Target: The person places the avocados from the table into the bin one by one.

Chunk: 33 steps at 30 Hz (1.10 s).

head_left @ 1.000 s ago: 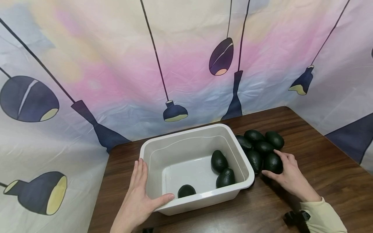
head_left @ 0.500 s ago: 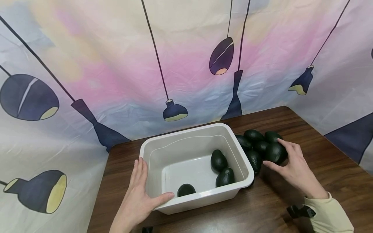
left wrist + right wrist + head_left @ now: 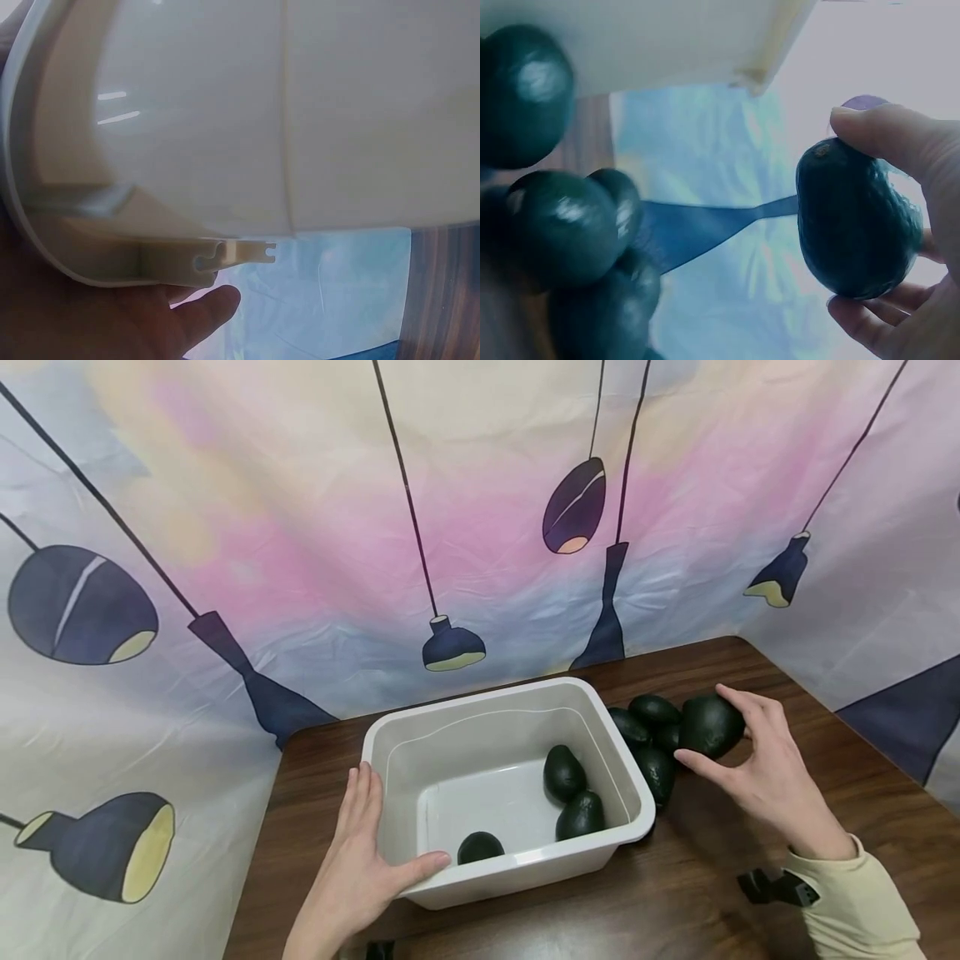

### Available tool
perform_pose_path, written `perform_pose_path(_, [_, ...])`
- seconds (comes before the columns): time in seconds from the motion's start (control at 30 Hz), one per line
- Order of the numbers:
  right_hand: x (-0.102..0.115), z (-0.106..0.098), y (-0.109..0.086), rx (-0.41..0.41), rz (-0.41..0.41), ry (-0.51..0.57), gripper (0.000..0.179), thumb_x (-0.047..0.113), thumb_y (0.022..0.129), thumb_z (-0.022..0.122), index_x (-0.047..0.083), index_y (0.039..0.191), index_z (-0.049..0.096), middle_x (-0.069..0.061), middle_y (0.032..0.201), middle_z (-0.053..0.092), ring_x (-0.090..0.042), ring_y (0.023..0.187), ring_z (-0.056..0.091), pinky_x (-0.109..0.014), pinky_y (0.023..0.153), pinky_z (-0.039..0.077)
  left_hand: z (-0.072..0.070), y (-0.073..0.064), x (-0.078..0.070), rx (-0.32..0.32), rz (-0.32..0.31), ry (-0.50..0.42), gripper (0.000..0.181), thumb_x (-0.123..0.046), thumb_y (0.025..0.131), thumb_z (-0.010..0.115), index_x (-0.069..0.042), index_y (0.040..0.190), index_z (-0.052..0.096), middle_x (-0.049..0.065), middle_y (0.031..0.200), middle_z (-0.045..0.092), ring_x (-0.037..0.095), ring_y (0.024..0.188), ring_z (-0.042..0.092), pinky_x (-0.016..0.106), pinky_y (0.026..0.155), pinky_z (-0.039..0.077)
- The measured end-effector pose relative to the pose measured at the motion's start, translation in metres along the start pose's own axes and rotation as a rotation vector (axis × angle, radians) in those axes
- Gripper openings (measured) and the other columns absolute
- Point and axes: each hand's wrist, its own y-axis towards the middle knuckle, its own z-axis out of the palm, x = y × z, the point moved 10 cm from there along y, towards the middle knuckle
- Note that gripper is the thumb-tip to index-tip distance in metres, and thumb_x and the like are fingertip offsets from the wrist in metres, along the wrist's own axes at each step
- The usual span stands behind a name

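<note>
My right hand (image 3: 780, 777) pinches a dark green avocado (image 3: 712, 727) between thumb and fingertips, lifted above the pile right of a white plastic tub (image 3: 525, 875). In the right wrist view this avocado (image 3: 855, 225) hangs apart from the blurred others (image 3: 566, 221). My left hand (image 3: 356, 860) rests on the tub's near left corner, fingers extended along the left side, thumb over the front rim. Inside the tub, two avocados (image 3: 564, 772) touch near the right wall; another (image 3: 480, 847) lies by the front wall, partly hidden by it. The left wrist view shows the tub's outer wall (image 3: 202, 112) and underside of its rim.
Several more avocados (image 3: 654, 772) lie bunched against the tub's right side on the brown wooden table (image 3: 697, 877). A lamp-patterned cloth (image 3: 300, 568) hangs behind the table and along its right side.
My right hand has lifted one avocado from the near right of the pile and moved it up and away toward the back. My left hand and the tub keep their places.
</note>
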Motion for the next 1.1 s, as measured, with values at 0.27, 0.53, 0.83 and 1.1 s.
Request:
perform_pose_path(0.27, [0.034, -0.013, 0.007, -0.093, -0.126, 0.033, 0.103, 0.014, 0.054, 0.093, 0.023, 0.143, 0.043, -0.012, 0.136, 0.039, -0.020, 0.104, 0.040, -0.014, 0.078, 0.026, 0.001, 0.001, 0.000, 0.004, -0.002, -0.001, 0.127, -0.072, 0.065, 0.068, -0.007, 0.151, 0.001, 0.001, 0.155, -0.015, 0.023, 0.142, -0.010, 0.059, 0.106, 0.018])
perform_pose_path(0.53, [0.065, -0.014, 0.003, -0.092, -0.201, 0.100, 0.106, 0.007, 0.048, 0.094, 0.019, 0.142, 0.044, -0.008, 0.136, 0.041, -0.012, 0.106, 0.038, -0.016, 0.077, 0.030, 0.001, 0.000, 0.000, -0.004, 0.005, -0.002, 0.127, -0.071, 0.065, 0.069, -0.006, 0.151, 0.002, 0.001, 0.155, -0.014, 0.024, 0.142, -0.009, 0.058, 0.106, 0.018])
perform_pose_path(0.83, [0.087, -0.003, 0.002, -0.023, -0.228, 0.182, 0.104, 0.007, 0.050, 0.093, 0.016, 0.141, 0.044, -0.004, 0.134, 0.042, -0.013, 0.109, 0.042, -0.018, 0.079, 0.034, 0.001, 0.001, 0.000, 0.004, -0.009, -0.001, 0.127, -0.073, 0.064, 0.067, -0.009, 0.151, 0.000, -0.001, 0.155, -0.015, 0.022, 0.142, -0.010, 0.059, 0.105, 0.019])
perform_pose_path(1.1, [0.104, 0.019, 0.000, 0.114, -0.225, 0.192, 0.100, 0.018, 0.058, 0.092, 0.022, 0.144, 0.039, 0.003, 0.140, 0.037, -0.014, 0.113, 0.045, -0.013, 0.078, 0.044, 0.001, 0.000, 0.001, 0.011, -0.020, -0.002, 0.127, -0.073, 0.064, 0.067, -0.007, 0.151, 0.002, 0.000, 0.155, -0.015, 0.023, 0.142, -0.010, 0.058, 0.106, 0.018])
